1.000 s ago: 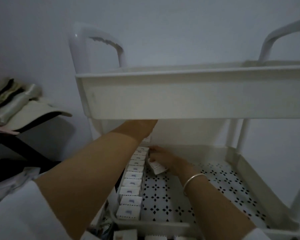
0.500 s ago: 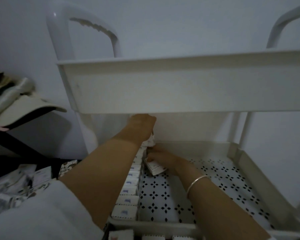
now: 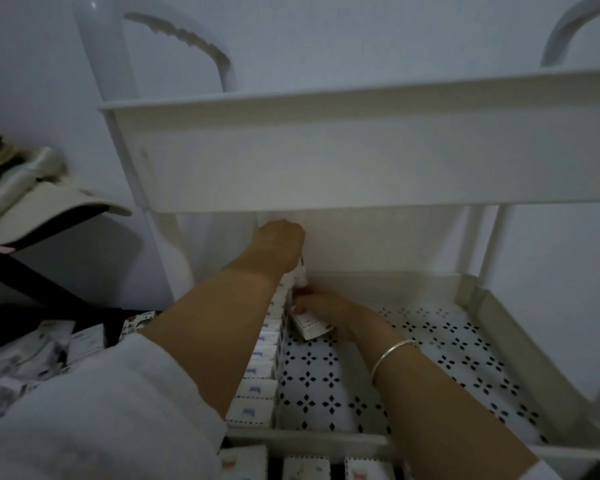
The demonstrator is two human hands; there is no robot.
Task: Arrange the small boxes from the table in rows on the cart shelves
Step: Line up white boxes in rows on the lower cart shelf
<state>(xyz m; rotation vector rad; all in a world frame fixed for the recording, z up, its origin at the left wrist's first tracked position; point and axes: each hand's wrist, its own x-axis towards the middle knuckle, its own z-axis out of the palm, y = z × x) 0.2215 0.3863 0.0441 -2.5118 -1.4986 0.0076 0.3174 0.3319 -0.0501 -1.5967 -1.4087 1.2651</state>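
Now | left hand (image 3: 278, 244) centre frame, fingers curled on end box (image 3: 301, 273) of row (image 3: 261, 370) | right hand (image 3: 323, 307) below it, fingers pinch tilted box (image 3: 310, 326) over shelf (image 3: 447, 341)

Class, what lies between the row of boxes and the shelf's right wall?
Head view: the right hand holding a small box beside the row, then bare patterned shelf floor.
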